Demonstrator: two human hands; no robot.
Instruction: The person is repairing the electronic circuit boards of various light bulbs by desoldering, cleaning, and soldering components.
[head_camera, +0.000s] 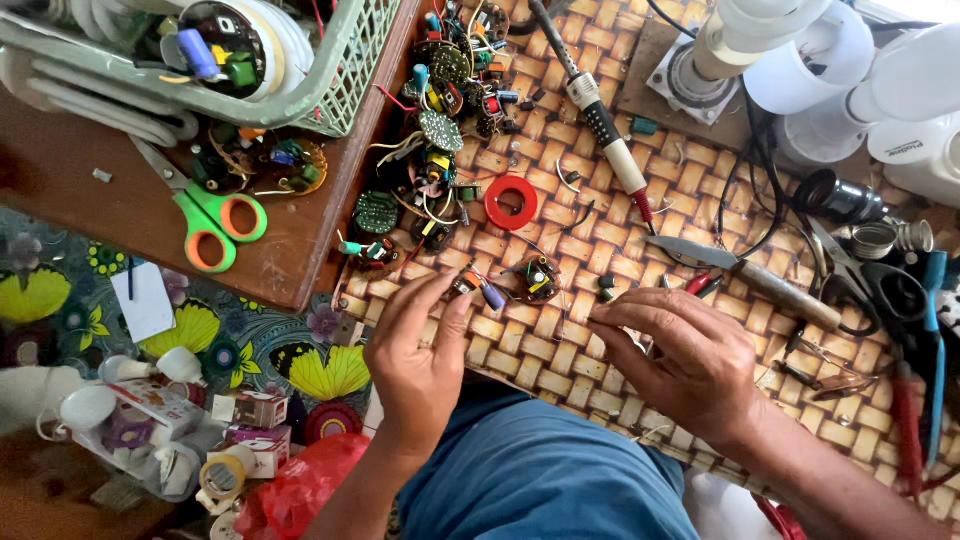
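Firstly, at the far left the green and orange scissors (210, 218) lie on the brown board (120, 200). Then the left hand (420, 355) rests on the woven mat (560, 340), fingers spread loosely, its fingertips touching a small blue capacitor part (485, 290); it grips nothing. Just beside lies a small round circuit board (538, 278). The right hand (685, 355) is half closed, fingertips pressed on the mat; if it pinches something, I cannot tell.
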